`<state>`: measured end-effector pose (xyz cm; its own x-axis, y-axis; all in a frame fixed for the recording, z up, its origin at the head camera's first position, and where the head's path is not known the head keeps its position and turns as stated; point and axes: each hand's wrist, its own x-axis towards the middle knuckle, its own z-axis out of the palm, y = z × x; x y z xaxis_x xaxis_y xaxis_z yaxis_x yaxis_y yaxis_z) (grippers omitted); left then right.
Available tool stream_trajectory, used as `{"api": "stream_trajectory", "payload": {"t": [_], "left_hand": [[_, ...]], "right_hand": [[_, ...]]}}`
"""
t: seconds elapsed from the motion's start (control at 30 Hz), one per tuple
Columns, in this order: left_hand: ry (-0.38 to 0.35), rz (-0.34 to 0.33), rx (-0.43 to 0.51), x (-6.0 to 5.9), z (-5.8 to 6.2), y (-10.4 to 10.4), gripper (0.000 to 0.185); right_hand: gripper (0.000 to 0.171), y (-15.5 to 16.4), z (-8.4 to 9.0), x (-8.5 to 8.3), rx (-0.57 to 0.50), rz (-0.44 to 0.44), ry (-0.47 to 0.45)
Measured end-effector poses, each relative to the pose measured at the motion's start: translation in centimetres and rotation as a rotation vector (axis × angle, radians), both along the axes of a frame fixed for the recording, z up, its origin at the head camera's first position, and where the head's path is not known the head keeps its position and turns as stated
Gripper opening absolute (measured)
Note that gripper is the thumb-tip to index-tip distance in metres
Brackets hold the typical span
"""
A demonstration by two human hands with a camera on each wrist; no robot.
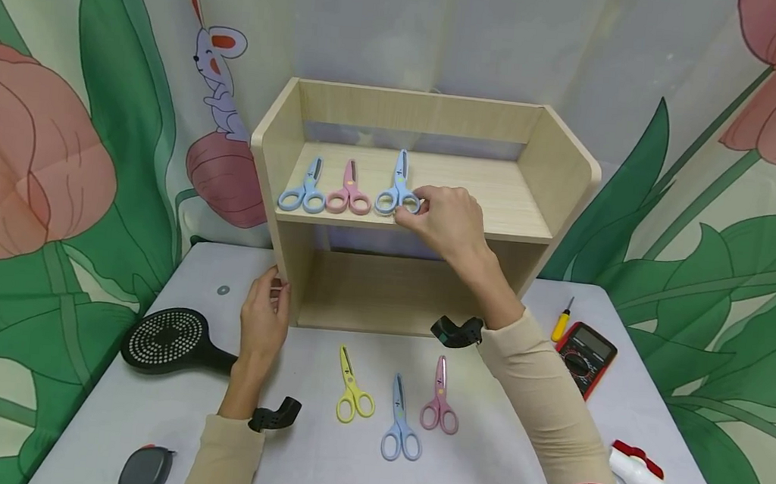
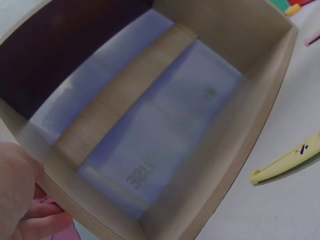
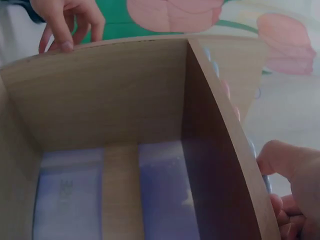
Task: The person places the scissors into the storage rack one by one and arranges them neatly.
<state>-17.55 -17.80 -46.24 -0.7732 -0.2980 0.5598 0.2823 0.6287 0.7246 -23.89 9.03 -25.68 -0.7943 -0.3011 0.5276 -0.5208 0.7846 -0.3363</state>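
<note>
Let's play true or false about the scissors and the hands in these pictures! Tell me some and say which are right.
1. Three scissors lie on the shelf. True.
2. The right hand holds the yellow scissors. False: it pinches the blue scissors on the shelf.
3. The left hand grips the shelf's side wall. True.
4. The pink scissors on the table lie left of the yellow ones. False: they lie to the right.
</note>
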Motion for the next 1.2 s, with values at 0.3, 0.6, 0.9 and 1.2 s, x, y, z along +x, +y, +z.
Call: {"api": "stream_trajectory", "payload": {"t": [0.3, 0.6, 0.9, 1.2], "left_hand": [[-0.004, -0.002, 0.000, 0.1, -0.1, 0.1, 0.037], [-0.007, 0.000, 0.009, 0.0, 0.1, 0.2, 0.037], [-0.004, 0.009, -0.010, 0.1, -0.1, 0.0, 0.037], [0.020, 0.009, -0.025, 0.0, -0.1, 0.0, 0.035]], "right_hand": [[0.020, 0.1, 0.5, -0.7, 0.003, 0.004, -0.203], [0.031, 0.3, 0.5, -0.4, -0.039, 0.106, -0.194], [0.056, -0.3, -4.7, 5.4, -0.162, 0.106, 0.171], [0.079, -1.6, -14.9, 9.7, 0.024, 0.125, -0.078]]}}
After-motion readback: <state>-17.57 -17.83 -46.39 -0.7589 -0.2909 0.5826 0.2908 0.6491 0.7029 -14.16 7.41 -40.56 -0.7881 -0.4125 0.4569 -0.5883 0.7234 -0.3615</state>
